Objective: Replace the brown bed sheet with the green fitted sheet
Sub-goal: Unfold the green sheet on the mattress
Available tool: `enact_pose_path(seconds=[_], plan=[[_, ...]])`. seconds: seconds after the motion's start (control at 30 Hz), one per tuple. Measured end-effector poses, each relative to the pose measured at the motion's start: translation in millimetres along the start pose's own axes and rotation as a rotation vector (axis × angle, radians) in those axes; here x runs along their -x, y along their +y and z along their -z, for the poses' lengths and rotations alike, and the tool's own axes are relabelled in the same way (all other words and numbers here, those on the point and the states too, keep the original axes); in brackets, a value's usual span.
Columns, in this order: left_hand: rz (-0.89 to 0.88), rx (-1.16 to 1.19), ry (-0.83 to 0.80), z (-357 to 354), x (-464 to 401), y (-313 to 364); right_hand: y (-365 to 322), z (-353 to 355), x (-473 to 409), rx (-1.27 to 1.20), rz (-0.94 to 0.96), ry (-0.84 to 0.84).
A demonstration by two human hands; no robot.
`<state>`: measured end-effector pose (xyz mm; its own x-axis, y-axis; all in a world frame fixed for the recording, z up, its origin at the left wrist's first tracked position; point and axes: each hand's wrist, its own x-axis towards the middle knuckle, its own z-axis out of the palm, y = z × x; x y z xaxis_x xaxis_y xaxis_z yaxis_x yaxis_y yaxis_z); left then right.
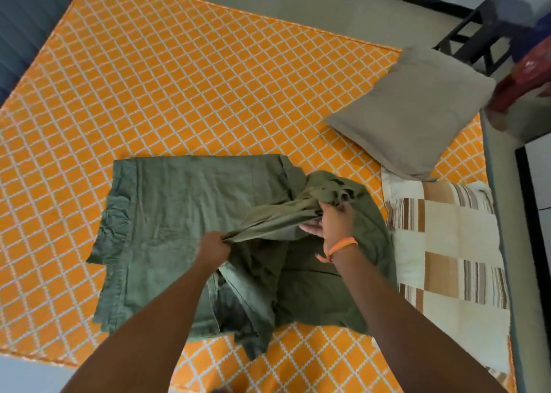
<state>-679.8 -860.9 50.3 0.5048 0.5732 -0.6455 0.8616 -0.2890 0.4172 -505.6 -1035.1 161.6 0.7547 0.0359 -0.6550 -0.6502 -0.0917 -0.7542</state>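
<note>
The green fitted sheet (179, 213) lies partly folded on the bare mattress (179, 79), which has an orange cover with a white diamond grid. My left hand (213, 249) grips a bunched edge of the sheet near its middle. My right hand (331, 218), with an orange band at the wrist, grips the gathered fabric further right and a little higher. A stretched strip of green cloth runs between both hands. No brown sheet is in view.
A grey-brown pillow (414, 109) lies at the mattress's right side. Below it sits a folded cream and brown striped blanket (447, 243). A dark stool (483, 29) and a red object (524, 85) stand on the floor at the upper right.
</note>
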Motion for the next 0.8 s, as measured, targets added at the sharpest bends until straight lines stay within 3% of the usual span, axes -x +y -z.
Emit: enact_pose_path(seconds=[0.07, 0.1, 0.17, 0.2, 0.23, 0.3, 0.37, 0.43, 0.5, 0.57, 0.63, 0.7, 0.8], plan=[[0.05, -0.077, -0.069, 21.4, -13.4, 7.3, -8.3, -3.7, -12.2, 0.625, 0.358, -0.04], [0.075, -0.136, -0.145, 33.6, -21.0, 13.9, -19.2, -8.1, -20.9, 0.886, 0.429, -0.106], [0.216, -0.173, -0.357, 64.0, -30.5, 36.6, -54.2, -26.0, -36.3, 1.079, 0.161, -0.269], [0.304, -0.159, -0.486, 82.1, -35.3, 50.4, -74.9, -38.6, -48.5, 1.083, -0.061, -0.343], [0.337, -0.138, -0.544, 99.0, -39.6, 68.2, -95.7, -53.7, -58.2, 1.063, -0.167, -0.41], [0.22, 0.006, -0.336, 132.0, -66.4, 110.3, -139.9, -85.0, -97.1, 0.818, -0.106, -0.351], [-0.047, 0.205, 0.119, 172.8, -108.5, 162.3, -197.8, -116.7, -129.2, 0.25, 0.022, -0.164], [-0.296, 0.108, 0.323, 207.8, -134.1, 215.1, -245.8, -138.5, -148.6, -0.115, 0.18, -0.053], [-0.41, -0.047, 0.377, 215.0, -138.3, 255.4, -264.7, -152.2, -137.4, -0.109, 0.273, -0.062], [-0.612, -0.169, 0.435, 191.2, -135.3, 265.7, -235.5, -161.1, -132.8, 0.173, 0.376, -0.073], [-0.851, -0.17, 0.493, 133.0, -129.5, 233.9, -185.2, -158.9, -143.8, 0.413, 0.438, -0.155], [-0.75, -0.031, 0.433, 62.8, -121.0, 173.1, -124.3, -143.1, -167.4, 0.635, 0.375, -0.173], [-0.192, 0.061, 0.049, -25.4, -97.0, 51.5, -20.3, -97.2, -188.8, 1.011, 0.236, -0.148]])
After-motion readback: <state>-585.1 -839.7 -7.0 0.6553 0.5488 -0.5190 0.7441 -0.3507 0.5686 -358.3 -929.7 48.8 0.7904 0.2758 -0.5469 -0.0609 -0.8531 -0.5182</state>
